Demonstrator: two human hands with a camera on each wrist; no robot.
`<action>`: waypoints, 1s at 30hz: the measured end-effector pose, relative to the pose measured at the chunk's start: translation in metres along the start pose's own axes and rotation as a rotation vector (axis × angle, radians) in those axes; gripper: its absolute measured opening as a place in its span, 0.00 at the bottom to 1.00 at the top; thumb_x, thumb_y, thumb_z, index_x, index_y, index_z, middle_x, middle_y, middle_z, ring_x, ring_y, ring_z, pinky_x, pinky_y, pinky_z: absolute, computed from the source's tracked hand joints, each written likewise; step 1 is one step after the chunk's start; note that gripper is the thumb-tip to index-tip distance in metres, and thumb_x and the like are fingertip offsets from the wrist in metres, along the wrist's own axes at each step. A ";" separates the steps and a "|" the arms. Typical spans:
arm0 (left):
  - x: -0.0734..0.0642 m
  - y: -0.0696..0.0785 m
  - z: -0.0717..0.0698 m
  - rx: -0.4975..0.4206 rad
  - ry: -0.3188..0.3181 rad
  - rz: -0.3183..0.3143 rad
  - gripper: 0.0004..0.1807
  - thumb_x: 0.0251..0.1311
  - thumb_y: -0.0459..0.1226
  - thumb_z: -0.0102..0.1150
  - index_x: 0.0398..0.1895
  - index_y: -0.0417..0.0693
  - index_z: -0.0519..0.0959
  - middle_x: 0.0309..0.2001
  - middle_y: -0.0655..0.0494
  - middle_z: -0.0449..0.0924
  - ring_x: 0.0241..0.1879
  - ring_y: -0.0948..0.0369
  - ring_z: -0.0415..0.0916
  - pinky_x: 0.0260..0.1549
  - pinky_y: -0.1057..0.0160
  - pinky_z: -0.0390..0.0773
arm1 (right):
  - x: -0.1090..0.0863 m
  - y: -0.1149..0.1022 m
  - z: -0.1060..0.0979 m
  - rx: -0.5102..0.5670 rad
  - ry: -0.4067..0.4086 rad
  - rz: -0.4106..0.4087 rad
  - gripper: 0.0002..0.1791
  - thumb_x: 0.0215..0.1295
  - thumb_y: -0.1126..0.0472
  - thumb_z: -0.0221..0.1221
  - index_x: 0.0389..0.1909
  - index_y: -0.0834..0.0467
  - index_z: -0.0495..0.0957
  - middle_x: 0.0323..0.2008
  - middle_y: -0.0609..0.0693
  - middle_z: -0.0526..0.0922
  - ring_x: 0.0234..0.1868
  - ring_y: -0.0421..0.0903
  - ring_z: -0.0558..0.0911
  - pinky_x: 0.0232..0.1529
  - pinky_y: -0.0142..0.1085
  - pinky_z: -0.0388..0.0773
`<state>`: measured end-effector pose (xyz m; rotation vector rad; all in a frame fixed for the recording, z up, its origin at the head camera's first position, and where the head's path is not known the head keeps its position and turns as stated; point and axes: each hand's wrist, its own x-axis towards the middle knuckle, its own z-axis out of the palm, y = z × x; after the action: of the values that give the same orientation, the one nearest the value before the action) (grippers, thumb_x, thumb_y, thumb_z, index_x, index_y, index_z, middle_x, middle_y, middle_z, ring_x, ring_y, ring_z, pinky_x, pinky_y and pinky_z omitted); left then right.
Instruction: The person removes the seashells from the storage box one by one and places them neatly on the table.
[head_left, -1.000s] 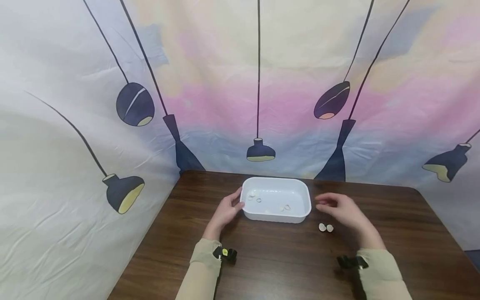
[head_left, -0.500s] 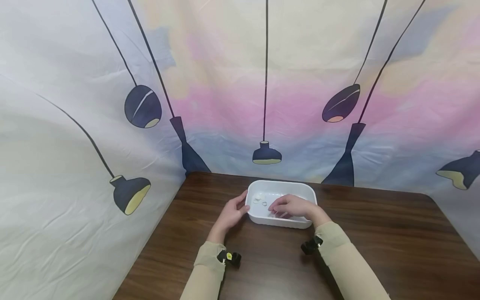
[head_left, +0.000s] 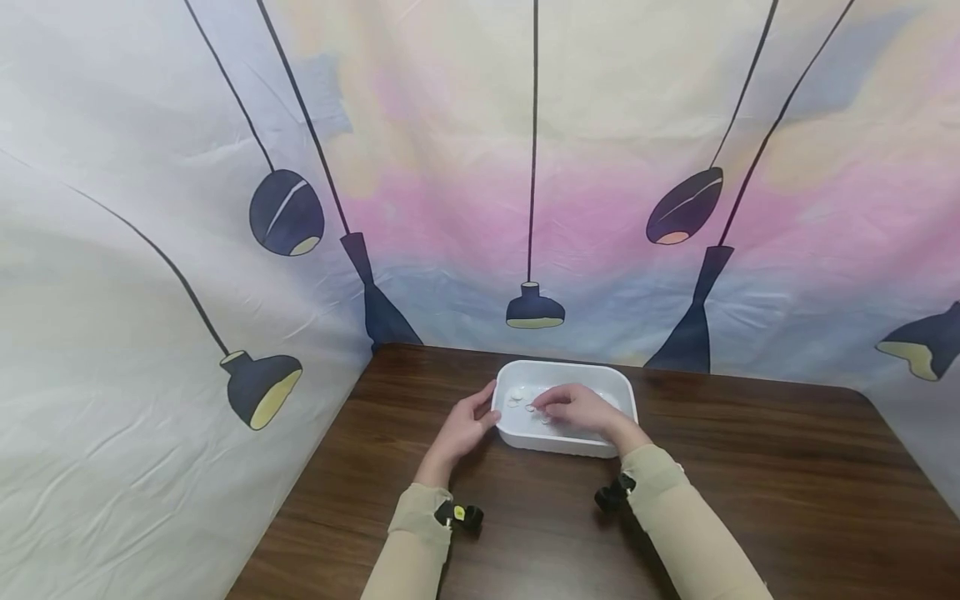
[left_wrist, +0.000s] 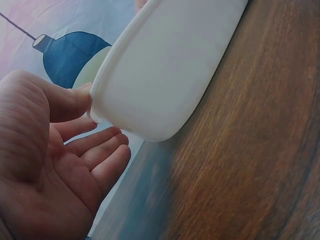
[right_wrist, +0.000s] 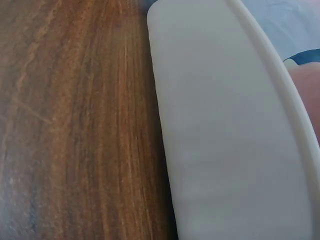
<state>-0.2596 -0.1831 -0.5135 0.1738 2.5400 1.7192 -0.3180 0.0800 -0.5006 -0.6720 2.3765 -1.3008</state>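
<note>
A white rectangular tray (head_left: 558, 448) stands on the dark table. My left hand (head_left: 459, 427) holds its left end: in the left wrist view the thumb (left_wrist: 70, 104) meets the rim, and the fingers (left_wrist: 107, 150) curve loosely beside the corner. Over the tray's inside is my right hand (head_left: 579, 410), thumb and fingertips drawn together at a small white shell-like piece (head_left: 530, 408), which they seem to pinch. Other pale pieces (head_left: 516, 396) lie at the tray's left end. In the right wrist view the tray's wall hides most of that hand.
The brown wooden table (head_left: 765, 475) extends to both sides of the tray. A cloth backdrop (head_left: 600, 167) printed with hanging lamps rises behind its far edge. My right sleeve (head_left: 675, 508) covers part of the tabletop in front of the tray.
My right hand has moved left from beside the tray to its inside, then to the pale pieces. Two white pieces seen on the table earlier are now hidden. The left hand has stayed on the tray.
</note>
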 end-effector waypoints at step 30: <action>-0.001 0.001 0.001 -0.019 -0.002 0.015 0.32 0.77 0.31 0.56 0.82 0.41 0.64 0.81 0.45 0.63 0.77 0.46 0.66 0.74 0.47 0.68 | 0.006 0.005 0.009 -0.303 0.097 0.023 0.07 0.60 0.65 0.76 0.39 0.55 0.92 0.34 0.43 0.89 0.37 0.40 0.81 0.49 0.43 0.83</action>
<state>-0.2589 -0.1822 -0.5125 0.1938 2.5263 1.7468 -0.3200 0.0728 -0.5100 -0.6760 2.6829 -0.9925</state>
